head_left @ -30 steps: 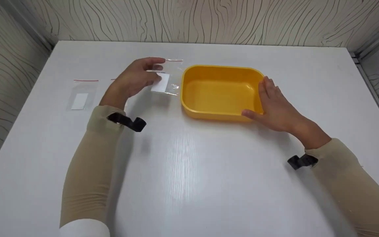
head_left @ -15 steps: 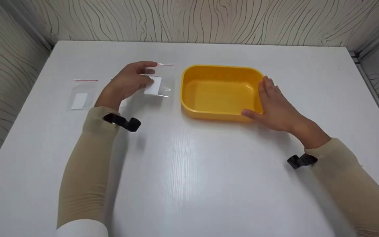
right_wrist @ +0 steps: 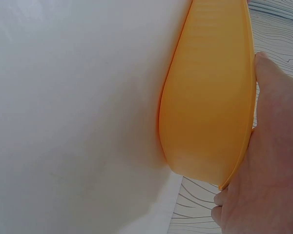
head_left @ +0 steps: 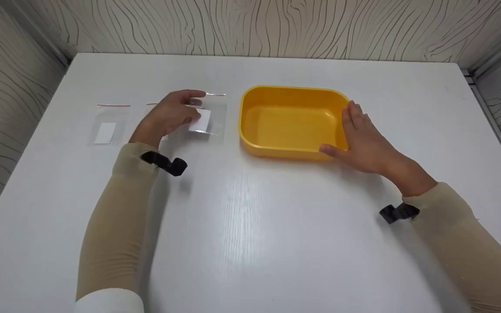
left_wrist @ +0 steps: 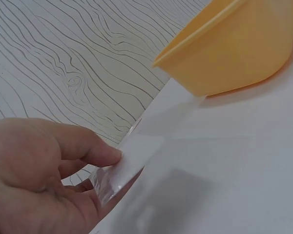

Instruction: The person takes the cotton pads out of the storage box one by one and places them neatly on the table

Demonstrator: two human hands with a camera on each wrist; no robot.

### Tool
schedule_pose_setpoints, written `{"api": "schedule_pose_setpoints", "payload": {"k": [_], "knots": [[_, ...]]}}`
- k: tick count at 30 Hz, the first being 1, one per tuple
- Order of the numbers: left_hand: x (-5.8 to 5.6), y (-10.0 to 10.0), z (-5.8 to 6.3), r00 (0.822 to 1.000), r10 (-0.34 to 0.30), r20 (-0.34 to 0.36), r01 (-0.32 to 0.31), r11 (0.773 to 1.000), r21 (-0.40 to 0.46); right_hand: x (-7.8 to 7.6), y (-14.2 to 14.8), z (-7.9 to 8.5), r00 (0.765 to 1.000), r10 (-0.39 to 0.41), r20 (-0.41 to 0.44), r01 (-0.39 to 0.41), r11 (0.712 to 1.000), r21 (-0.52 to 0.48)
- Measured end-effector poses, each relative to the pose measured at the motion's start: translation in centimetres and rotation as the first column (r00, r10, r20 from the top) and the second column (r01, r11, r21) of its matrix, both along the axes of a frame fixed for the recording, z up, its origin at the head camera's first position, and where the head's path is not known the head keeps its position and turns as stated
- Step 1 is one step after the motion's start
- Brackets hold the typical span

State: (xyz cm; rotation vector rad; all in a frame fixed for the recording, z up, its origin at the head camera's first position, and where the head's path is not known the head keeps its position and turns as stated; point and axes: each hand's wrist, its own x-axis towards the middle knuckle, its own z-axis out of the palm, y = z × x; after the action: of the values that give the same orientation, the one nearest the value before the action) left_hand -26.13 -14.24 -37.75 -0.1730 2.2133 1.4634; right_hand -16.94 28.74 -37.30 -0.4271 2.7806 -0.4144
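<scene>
My left hand [head_left: 172,114] pinches a clear zip-lock bag [head_left: 215,114] with a white card inside, thumb on top of the card. In the left wrist view the bag [left_wrist: 129,158] is tilted, and a shadow falls on the table beside it. A yellow plastic basin [head_left: 292,119], with nothing visible inside, stands to the right of the bag, apart from it. My right hand [head_left: 370,145] rests against the basin's right end with fingers straight, its thumb over the near rim. In the right wrist view the palm lies along the rim of the basin [right_wrist: 207,97].
Another zip-lock bag with a white card [head_left: 105,132] lies flat on the white table [head_left: 250,230] at the left. Between them, a further bag [head_left: 151,104] is mostly hidden under my left hand and wrist. A patterned wall [head_left: 250,28] borders the table's far edge.
My left hand has carried the zip-lock bag left, away from the basin, then lower and slightly nearer to me. The right hand and basin have stayed put.
</scene>
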Motion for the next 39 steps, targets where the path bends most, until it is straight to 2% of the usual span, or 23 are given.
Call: {"api": "schedule_pose_setpoints", "payload": {"k": [9, 16, 21, 31, 39], "knots": [[0.1, -0.1, -0.6, 1.000, 0.000, -0.017, -0.001, 0.999, -0.053, 0.1, -0.1, 0.2, 1.000, -0.004, 0.003, 0.004, 1.000, 0.002], [0.6, -0.3, -0.8, 0.998, -0.030, -0.050, 0.021, 0.987, -0.161, 0.1, -0.1, 0.1, 1.000, 0.000, -0.001, 0.000, 1.000, 0.000], [0.9, -0.3, -0.8, 0.997, -0.037, -0.063, 0.027, 0.988, -0.151, 0.0, 0.0, 0.1, 1.000, 0.000, -0.002, 0.000, 1.000, 0.000], [1.1, 0.3, -0.9, 0.998, -0.033, -0.061, 0.019, 0.977, -0.213, 0.0, 0.0, 0.0, 1.000, 0.000, -0.002, 0.000, 1.000, 0.004], [1.4, 0.6, -0.3, 0.998, -0.055, -0.029, 0.044, 0.954, -0.295, 0.0, 0.0, 0.0, 1.000, -0.004, 0.003, 0.004, 1.000, 0.011]]}}
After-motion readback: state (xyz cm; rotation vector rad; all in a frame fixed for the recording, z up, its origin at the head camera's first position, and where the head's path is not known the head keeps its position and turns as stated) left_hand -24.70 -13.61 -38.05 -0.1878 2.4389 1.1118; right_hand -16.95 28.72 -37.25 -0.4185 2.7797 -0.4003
